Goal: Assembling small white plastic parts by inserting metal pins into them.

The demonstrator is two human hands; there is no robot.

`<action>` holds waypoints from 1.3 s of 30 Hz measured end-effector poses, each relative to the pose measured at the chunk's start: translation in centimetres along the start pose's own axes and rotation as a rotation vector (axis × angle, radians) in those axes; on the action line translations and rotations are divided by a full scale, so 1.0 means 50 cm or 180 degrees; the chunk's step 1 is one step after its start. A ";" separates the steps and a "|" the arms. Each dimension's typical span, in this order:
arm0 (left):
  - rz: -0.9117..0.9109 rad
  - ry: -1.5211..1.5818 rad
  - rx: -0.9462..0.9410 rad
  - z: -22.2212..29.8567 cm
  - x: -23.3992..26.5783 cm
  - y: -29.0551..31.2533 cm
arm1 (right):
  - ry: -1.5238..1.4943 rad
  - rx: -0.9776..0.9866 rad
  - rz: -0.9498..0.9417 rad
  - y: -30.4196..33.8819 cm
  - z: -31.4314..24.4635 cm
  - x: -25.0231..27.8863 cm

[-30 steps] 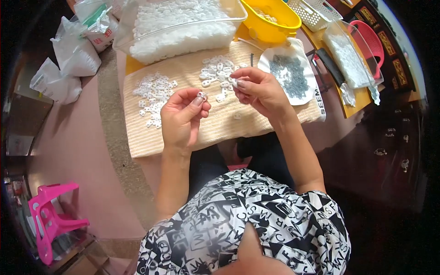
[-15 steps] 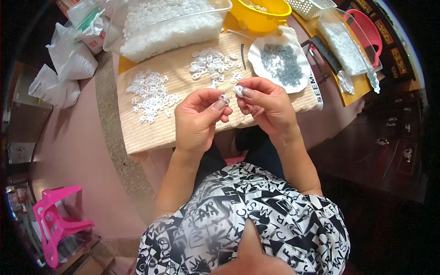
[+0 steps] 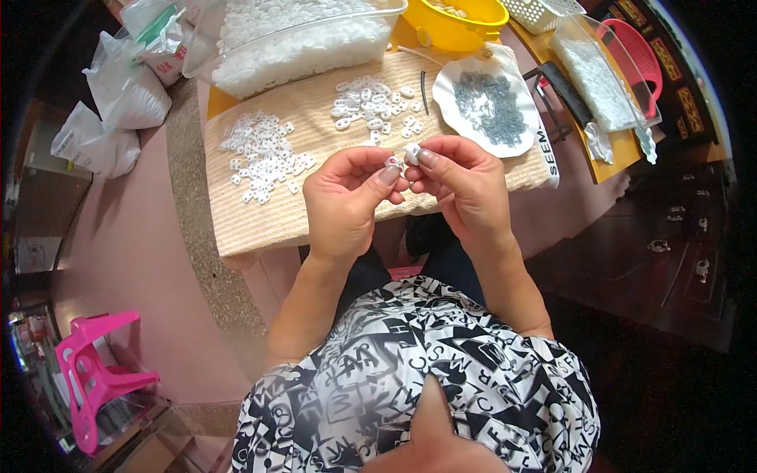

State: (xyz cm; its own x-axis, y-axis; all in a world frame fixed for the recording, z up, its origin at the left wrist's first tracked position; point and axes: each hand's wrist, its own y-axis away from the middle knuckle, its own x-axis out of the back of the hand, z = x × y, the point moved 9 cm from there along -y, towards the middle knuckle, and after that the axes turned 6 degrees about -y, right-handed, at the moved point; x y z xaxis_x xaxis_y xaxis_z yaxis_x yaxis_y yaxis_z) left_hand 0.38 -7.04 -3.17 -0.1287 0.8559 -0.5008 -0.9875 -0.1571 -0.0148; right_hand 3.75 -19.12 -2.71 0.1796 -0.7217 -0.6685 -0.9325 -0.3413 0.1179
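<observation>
Above the near edge of a striped beige cloth (image 3: 260, 229), my two hands meet fingertip to fingertip. My left hand (image 3: 343, 201) pinches a small whitish plastic piece (image 3: 393, 162), partly covered by the thumb. Between thumb and forefinger, my right hand (image 3: 469, 185) grips a white oval plastic piece (image 3: 412, 152). The two pieces are close together; whether they touch I cannot tell. Beyond the hands lies a pile of white oval pieces with holes (image 3: 371, 102). Smaller white pieces (image 3: 264, 154) are heaped at left. A scalloped white plate (image 3: 451, 79) at right bears small dark grey parts (image 3: 497, 110).
A clear bin (image 3: 315, 43) full of white pieces and a yellow basin (image 3: 461, 31) stand at the back. A thin black strip (image 3: 423, 93) lies beside the plate. Another clear tub (image 3: 591, 79) is at right, white bags (image 3: 118, 87) and a pink stool (image 3: 95, 370) at left.
My hands have come closer together, bringing the two white pieces nearly into contact. The view has shifted slightly; the piles look the same.
</observation>
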 end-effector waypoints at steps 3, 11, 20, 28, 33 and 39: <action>0.0066 -0.0201 -0.0094 0.004 0.003 0.001 | 0.0120 0.0077 0.0040 0.001 -0.001 0.001; 0.0176 -0.0419 -0.0190 0.012 0.004 0.006 | 0.0706 0.0464 0.0063 0.010 -0.026 -0.010; 0.0178 -0.0484 -0.0228 0.020 -0.003 0.013 | 0.1087 0.0645 0.0015 0.014 -0.043 -0.020; 0.0182 -0.0386 -0.0281 0.024 -0.009 0.017 | 0.1150 0.0783 -0.0157 0.016 -0.047 -0.030; 0.0159 -0.0399 -0.0308 0.028 -0.010 0.018 | 0.1272 0.0858 -0.0279 0.023 -0.050 -0.043; 0.0053 -0.0435 -0.0333 0.022 -0.003 0.014 | 0.1160 0.0739 -0.0210 0.022 -0.039 -0.037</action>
State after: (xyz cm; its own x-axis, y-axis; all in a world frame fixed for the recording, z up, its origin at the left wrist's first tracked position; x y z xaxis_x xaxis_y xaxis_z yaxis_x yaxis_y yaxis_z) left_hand -0.41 -6.73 -2.16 -0.1632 0.9107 -0.3795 -0.9711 -0.2162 -0.1011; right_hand 3.00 -19.30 0.08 0.3010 -0.8825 -0.3613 -0.9536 -0.2792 -0.1125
